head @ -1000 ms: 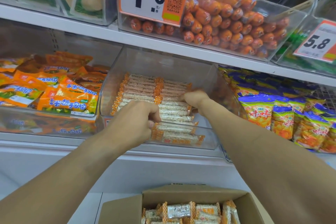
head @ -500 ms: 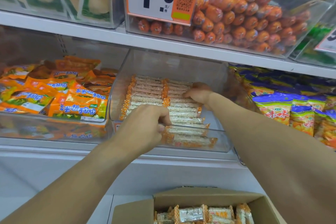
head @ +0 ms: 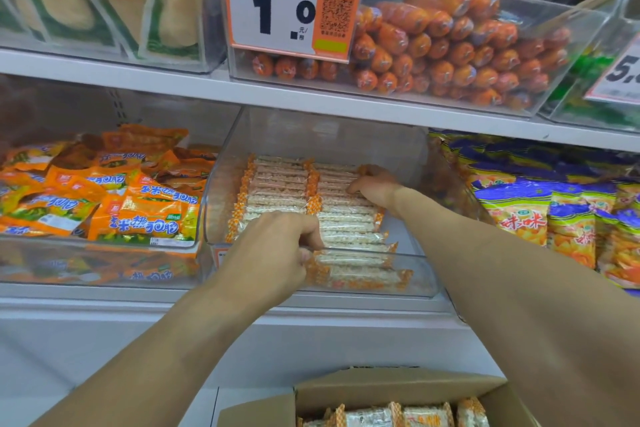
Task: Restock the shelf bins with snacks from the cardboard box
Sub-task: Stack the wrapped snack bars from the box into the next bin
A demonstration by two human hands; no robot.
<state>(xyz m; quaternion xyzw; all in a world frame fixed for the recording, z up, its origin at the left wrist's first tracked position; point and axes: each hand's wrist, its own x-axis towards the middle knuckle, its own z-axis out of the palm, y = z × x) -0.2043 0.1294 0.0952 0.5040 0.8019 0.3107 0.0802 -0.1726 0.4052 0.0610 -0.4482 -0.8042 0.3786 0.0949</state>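
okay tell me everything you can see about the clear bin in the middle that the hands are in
The clear bin looks like transparent plastic with a low front wall and taller side walls. It sits on the lower shelf, between a bin of orange packets and blue-and-yellow bags. Inside lie two rows of rice bars in clear wrappers with orange ends, stacked flat. The left hand grips bars near the front; the right hand rests on the right row further back.

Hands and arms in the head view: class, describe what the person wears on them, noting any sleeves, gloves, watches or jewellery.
Both arms are bare along all that shows; no sleeve edge enters the picture. The left hand and the right hand wear no gloves. No watch, bracelet or band shows on either wrist, and no ring can be seen on the visible fingers. No markings show on either forearm.
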